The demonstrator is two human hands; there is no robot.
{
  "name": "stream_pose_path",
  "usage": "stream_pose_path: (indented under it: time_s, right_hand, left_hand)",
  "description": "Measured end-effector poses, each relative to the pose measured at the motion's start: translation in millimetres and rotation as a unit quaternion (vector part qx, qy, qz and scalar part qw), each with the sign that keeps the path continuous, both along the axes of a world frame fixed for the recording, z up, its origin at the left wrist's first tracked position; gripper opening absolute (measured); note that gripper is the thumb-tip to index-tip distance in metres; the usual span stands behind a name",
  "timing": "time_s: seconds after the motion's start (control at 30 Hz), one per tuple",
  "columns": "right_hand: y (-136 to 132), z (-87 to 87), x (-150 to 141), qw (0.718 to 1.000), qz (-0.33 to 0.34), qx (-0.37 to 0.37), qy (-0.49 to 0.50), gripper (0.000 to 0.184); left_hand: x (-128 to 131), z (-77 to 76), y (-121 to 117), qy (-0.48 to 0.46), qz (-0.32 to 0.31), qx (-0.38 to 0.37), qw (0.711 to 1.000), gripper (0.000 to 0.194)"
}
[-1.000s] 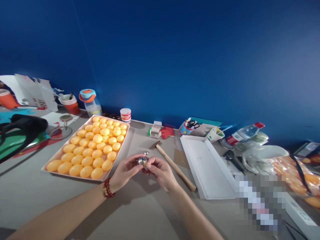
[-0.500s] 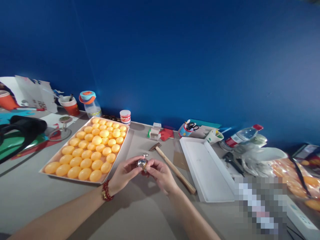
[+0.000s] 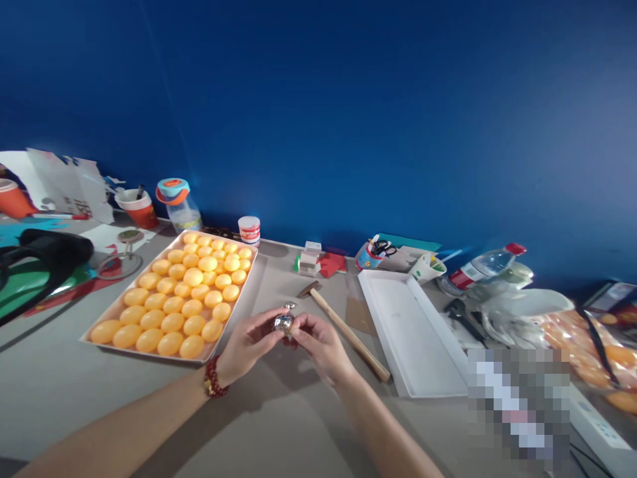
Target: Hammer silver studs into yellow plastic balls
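We count two hands (image 3: 245, 348), two shiny silver pieces (image 3: 283, 323), one hammer (image 3: 348, 328), two trays (image 3: 415, 338), one red-capped bottle (image 3: 480, 269) far right.

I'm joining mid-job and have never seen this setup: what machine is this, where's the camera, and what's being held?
There is no machine: these are a person's bare left hand and right hand. The camera is worn on the head, looking forward and down. Both hands' fingertips meet around a shiny silvery ball, partly hidden. On the table, a tray of orange balls lies to the left; a smaller silvery piece just beyond the hands; a hammer and white tray to the right.
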State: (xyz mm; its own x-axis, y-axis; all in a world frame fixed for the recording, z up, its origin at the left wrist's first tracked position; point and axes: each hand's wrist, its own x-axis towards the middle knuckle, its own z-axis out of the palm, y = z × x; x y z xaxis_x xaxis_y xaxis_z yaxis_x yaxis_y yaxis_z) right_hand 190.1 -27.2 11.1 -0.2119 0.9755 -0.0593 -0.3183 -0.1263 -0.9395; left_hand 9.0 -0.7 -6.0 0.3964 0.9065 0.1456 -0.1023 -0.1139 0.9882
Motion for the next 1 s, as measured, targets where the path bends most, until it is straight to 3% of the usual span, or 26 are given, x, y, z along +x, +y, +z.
stream_pose_path:
  time_s: [0.7,1.0]
  right_hand:
    - [-1.7,-6.2,-2.1,0.992,-0.018,0.090,-0.085,0.020]
    - [-4.2,-0.8,-6.4,0.992,-0.041,0.076,-0.097,0.024]
  left_hand:
    - [-1.9,0.0,1.1,0.033,0.008,0.027,0.999,0.037]
    - [-1.3,-2.5,0.5,0.025,0.006,0.016,1.000,0.038]
